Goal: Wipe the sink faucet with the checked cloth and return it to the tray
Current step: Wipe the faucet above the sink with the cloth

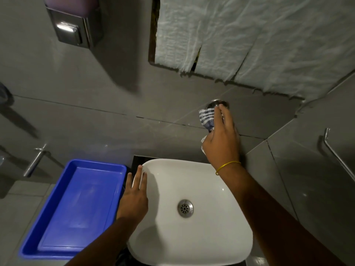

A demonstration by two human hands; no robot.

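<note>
Overhead, the right hand [221, 143] clenches its grip on the soft checked cloth [207, 119] against the shiny metal faucet [218, 102]; the left hand [134, 196] lies flat, grip released, on the glossy white sink [221, 237] rim.

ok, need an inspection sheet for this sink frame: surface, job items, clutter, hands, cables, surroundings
Surface: white basin, bare, drain open.
Job's things: checked cloth pressed on the wall faucet; blue tray left of the basin, holding nothing.
Clutter: nothing seen.
Hands: right hand grips the cloth at the faucet; left hand flat on the basin's left rim.
Cables: nothing seen.
Surroundings: grey tiled wall, metal dispenser upper left, covered panel above the faucet, rail at right.
</note>
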